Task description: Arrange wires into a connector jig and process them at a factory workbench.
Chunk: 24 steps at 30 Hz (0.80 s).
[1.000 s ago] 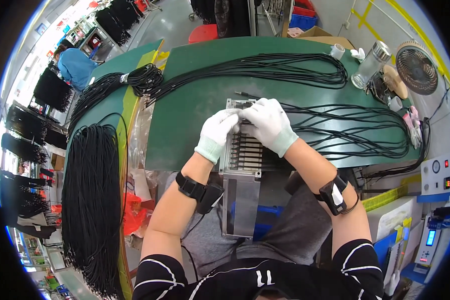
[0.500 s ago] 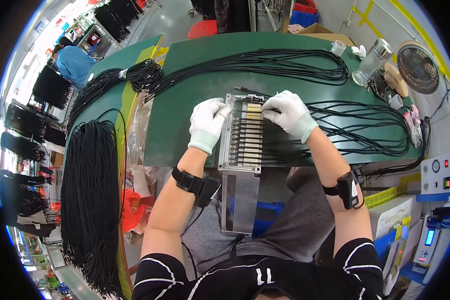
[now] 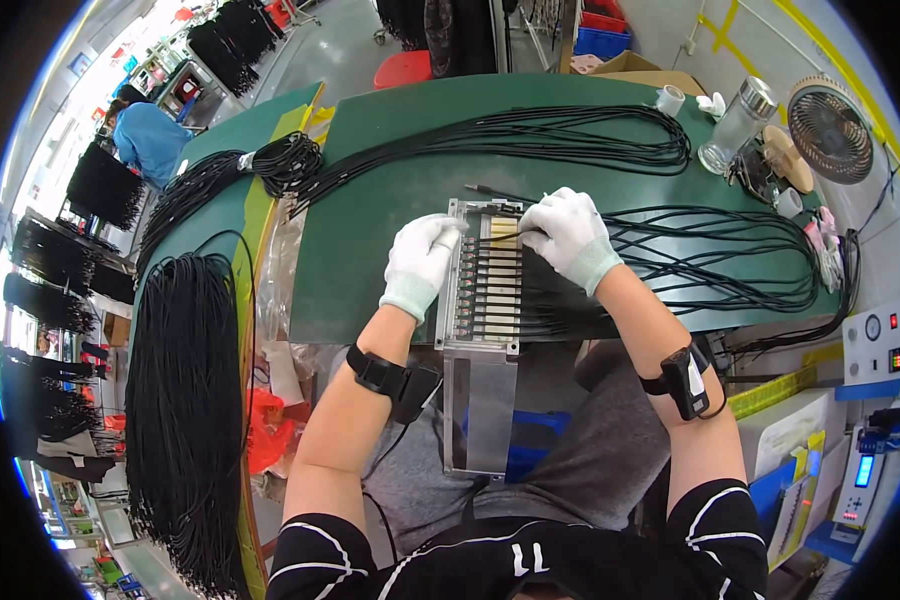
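Observation:
A metal fixture [image 3: 452, 300] stands at the table's near edge, with several black cables [image 3: 495, 290] lying side by side across its pale strip. Their connector ends line up along its left side. My left hand [image 3: 420, 262], in a white glove, has its fingers closed at the fixture's upper left edge; what they pinch is hidden. My right hand [image 3: 572, 238], gloved too, pinches a black cable at the upper right of the fixture. That cable's short stretch crosses the strip between both hands. Beyond the fixture lies a loose cable end [image 3: 485, 190].
Looped cables [image 3: 730, 240] spread over the green table [image 3: 370, 130] at right, and a long bundle [image 3: 530, 125] lies behind. A thick cable hank [image 3: 182, 400] hangs at left. A glass bottle [image 3: 738, 125] and a fan [image 3: 828, 130] stand far right. A person in blue [image 3: 150, 140] is far left.
The view has shifted slightly. My left hand has slid a little nearer along the fixture's edge, and the cable between the hands slants a bit more across the strip.

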{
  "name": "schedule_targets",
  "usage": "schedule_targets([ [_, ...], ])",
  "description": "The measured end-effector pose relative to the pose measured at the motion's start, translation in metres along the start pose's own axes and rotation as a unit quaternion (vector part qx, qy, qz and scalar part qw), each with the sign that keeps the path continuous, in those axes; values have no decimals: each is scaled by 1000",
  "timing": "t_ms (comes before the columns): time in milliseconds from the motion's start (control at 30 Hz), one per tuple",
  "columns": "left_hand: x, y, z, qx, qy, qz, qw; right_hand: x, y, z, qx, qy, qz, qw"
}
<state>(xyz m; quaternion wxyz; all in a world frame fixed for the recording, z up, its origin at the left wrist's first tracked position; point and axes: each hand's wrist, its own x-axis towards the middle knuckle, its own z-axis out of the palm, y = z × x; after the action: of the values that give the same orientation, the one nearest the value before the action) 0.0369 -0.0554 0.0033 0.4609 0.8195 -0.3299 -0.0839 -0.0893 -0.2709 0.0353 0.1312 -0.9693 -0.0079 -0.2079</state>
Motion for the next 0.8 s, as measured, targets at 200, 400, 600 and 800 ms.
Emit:
schedule_targets([
  [200,-10,33,17,318,12,203,926,7,5,0,-29,56,31,998],
  [400,-3,29,21,358,-37,181,915,13,39,11,-127,-27,86,988],
  [600,4,17,13,208,84,150,963,13,33,-8,2,59,14,998],
  [800,6,28,10,32,152,187,970,12,-4,-5,65,89,-71,991],
])
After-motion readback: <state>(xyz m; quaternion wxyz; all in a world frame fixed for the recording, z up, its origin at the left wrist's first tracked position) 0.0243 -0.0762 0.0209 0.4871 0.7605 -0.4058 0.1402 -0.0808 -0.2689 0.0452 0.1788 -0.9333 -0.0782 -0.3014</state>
